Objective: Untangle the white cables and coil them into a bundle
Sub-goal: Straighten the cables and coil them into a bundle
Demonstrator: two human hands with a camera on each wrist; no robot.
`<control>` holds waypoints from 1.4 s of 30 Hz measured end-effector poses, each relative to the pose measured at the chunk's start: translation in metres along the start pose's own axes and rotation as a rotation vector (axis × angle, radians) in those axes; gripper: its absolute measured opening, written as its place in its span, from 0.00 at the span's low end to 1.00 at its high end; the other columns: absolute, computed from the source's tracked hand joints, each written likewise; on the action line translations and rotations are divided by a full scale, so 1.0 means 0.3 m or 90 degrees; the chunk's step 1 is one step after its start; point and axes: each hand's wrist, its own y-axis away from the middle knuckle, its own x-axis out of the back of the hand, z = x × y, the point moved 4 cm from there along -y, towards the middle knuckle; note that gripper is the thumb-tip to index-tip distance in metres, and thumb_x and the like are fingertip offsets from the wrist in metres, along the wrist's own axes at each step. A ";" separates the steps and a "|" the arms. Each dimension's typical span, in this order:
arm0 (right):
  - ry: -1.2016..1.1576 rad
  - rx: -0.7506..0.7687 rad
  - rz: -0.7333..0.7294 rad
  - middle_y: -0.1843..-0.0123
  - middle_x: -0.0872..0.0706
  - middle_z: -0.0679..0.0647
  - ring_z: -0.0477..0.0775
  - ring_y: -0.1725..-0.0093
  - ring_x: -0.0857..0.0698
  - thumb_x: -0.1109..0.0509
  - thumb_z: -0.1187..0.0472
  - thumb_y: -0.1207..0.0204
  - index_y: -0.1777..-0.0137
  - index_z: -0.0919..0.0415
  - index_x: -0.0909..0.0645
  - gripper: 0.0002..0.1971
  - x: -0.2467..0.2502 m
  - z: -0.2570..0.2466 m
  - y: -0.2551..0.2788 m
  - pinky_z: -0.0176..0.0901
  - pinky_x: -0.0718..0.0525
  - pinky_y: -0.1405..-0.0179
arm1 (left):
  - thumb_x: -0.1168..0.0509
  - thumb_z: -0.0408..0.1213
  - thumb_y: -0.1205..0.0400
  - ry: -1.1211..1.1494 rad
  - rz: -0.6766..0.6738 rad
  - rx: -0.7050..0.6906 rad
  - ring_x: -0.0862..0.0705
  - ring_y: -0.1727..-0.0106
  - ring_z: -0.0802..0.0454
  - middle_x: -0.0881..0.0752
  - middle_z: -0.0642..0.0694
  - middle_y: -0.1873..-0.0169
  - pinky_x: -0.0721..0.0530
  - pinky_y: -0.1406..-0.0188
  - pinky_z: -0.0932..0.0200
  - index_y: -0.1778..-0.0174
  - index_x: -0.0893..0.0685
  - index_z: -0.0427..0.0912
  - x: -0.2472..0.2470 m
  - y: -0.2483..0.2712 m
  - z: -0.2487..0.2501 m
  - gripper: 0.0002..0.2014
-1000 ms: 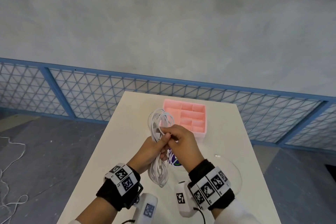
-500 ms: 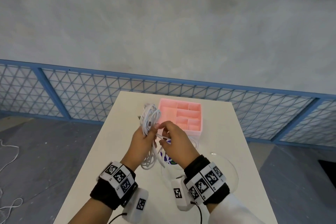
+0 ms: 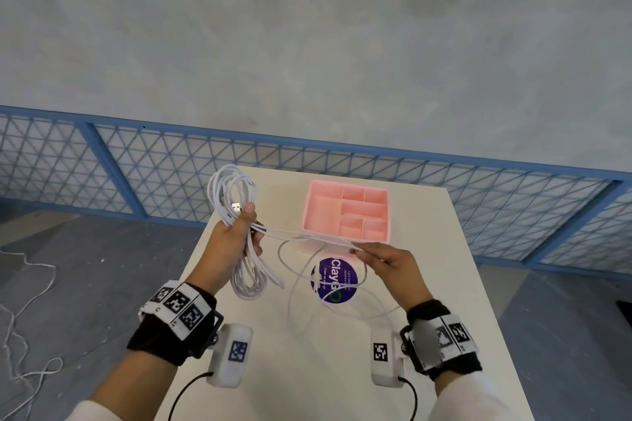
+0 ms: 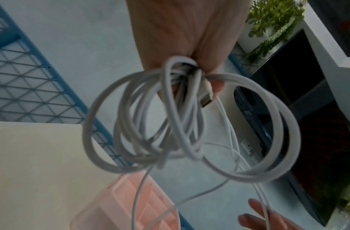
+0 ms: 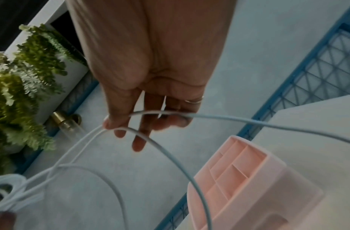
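Observation:
My left hand (image 3: 243,227) grips a coil of white cables (image 3: 228,193) above the table's left side. Loops stick up beyond the fist and hang down below it (image 3: 249,280). A USB plug (image 3: 236,207) pokes out by the thumb, and it shows beside the coil (image 4: 190,124) in the left wrist view as well (image 4: 206,97). A few thin strands (image 3: 307,236) run taut from that fist to my right hand (image 3: 363,252), which pinches them between thumb and forefinger (image 5: 111,124). More loose cable (image 3: 297,311) lies in wide loops on the table under my right hand.
A pink compartment tray (image 3: 345,212) stands at the far middle of the white table (image 3: 444,284), just behind the stretched strands. A round purple sticker (image 3: 333,278) lies under the loose loops. A blue mesh fence (image 3: 136,164) runs behind the table. Another cord (image 3: 20,301) lies on the floor at left.
My hands have come apart. The right hand has drawn strands out to the right, while the left has carried the coil leftward. Slack cable now lies on the table.

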 end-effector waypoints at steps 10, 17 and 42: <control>-0.015 -0.049 -0.028 0.71 0.13 0.50 0.42 0.77 0.24 0.28 0.63 0.26 0.66 0.62 0.14 0.08 0.030 -0.016 0.023 0.33 0.23 0.71 | 0.41 0.53 0.18 0.007 0.022 0.039 0.23 0.79 0.53 0.16 0.46 0.76 0.25 0.70 0.54 0.68 0.22 0.44 0.016 -0.010 -0.034 0.18; 0.018 0.077 -0.026 0.62 0.12 0.55 0.45 0.65 0.17 0.26 0.67 0.28 0.56 0.60 0.10 0.05 -0.017 -0.083 0.022 0.32 0.22 0.62 | 0.42 0.60 0.19 -0.124 -0.021 0.017 0.18 0.70 0.48 0.16 0.42 0.73 0.20 0.58 0.46 0.69 0.17 0.47 -0.028 0.011 -0.036 0.23; 0.502 0.074 -0.386 0.74 0.22 0.48 0.54 0.70 0.22 0.33 0.61 0.30 0.67 0.46 0.22 0.08 -0.210 -0.257 -0.040 0.40 0.30 0.73 | 0.42 0.65 0.25 -0.057 -0.204 -0.044 0.19 0.64 0.48 0.16 0.48 0.70 0.22 0.54 0.48 0.69 0.17 0.52 -0.165 0.070 0.025 0.21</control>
